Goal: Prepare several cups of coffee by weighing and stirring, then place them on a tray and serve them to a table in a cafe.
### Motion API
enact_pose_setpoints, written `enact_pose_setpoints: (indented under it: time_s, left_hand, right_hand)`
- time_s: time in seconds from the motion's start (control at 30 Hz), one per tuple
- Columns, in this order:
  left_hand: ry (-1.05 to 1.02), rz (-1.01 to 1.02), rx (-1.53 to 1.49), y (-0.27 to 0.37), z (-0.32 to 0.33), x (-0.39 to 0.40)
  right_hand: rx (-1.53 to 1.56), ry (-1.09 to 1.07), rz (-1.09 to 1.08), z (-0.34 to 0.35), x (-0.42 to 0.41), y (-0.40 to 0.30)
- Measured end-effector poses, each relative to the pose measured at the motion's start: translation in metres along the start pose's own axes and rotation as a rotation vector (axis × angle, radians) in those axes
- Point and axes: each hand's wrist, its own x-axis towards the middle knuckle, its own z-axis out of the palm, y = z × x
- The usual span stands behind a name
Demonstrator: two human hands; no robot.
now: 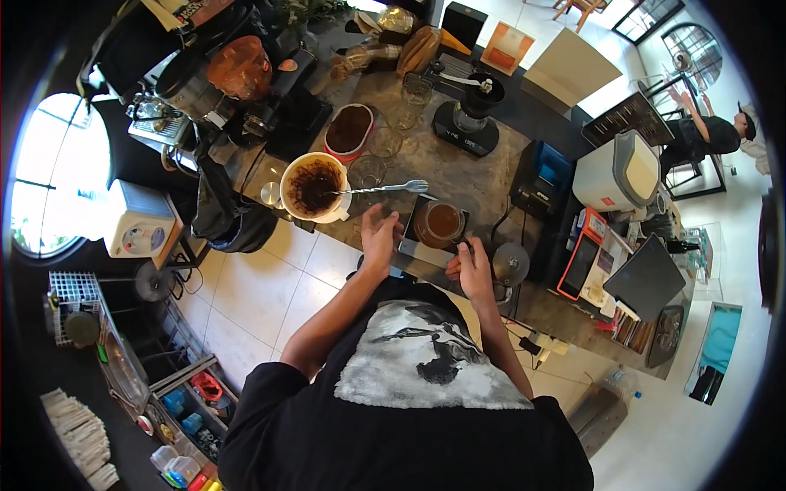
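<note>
A glass coffee server (441,224) with brown coffee in it stands on or just over a flat scale (424,251) near the counter's front edge. On its right, my right hand (473,267) has its fingers about the dark handle. My left hand (379,236) is at the scale's left side, fingers apart and holding nothing. Left of it, a white coffee dripper (336,211) has dark grounds clinging inside. A twisted-handled bar spoon (387,187) leans out of the dripper, its forked end pointing right. Behind stands a red-rimmed container of ground coffee (349,130).
Several clear glasses (385,142) stand behind the spoon. A hand grinder (481,92) sits on a digital scale (466,136) farther back. To the right are a black printer (535,181) and a lidded glass vessel (511,265). Another person (703,132) sits at far right.
</note>
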Motion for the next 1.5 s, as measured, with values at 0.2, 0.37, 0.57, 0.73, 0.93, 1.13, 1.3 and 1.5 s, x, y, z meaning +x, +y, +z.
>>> enact_pose_setpoints:
  time_s: [0.2, 0.37, 0.57, 0.73, 0.93, 1.13, 1.3, 1.5]
  left_hand:
    - [0.218, 0.213, -0.025, -0.017, 0.02, 0.027]
    - [0.297, 0.226, -0.053, -0.018, 0.024, 0.047]
    - [0.301, 0.318, -0.084, -0.02, 0.016, 0.079]
    - [0.331, 0.49, -0.139, -0.021, 0.011, 0.099]
    - [0.316, 0.466, -0.042, -0.018, 0.011, 0.094]
    - [0.446, 0.564, 0.104, -0.032, 0.014, 0.099]
    - [0.388, 0.674, 0.221, -0.034, 0.017, 0.073]
    - [0.357, 0.609, 0.386, -0.043, 0.005, 0.06]
  right_hand:
    - [0.074, -0.126, 0.053, -0.007, 0.005, 0.0]
    - [0.183, -0.238, 0.208, -0.013, 0.002, -0.008]
    - [0.165, -0.179, 0.084, -0.008, 0.003, 0.002]
    - [0.183, -0.24, 0.145, -0.012, 0.006, 0.003]
    - [0.123, -0.305, 0.166, -0.02, 0.013, 0.003]
    - [-0.441, -0.205, -0.078, -0.019, 0.006, 0.003]
    - [-0.575, 0.013, -0.428, -0.012, -0.001, 0.011]
    - [-0.462, 0.084, -0.451, 0.004, -0.004, 0.022]
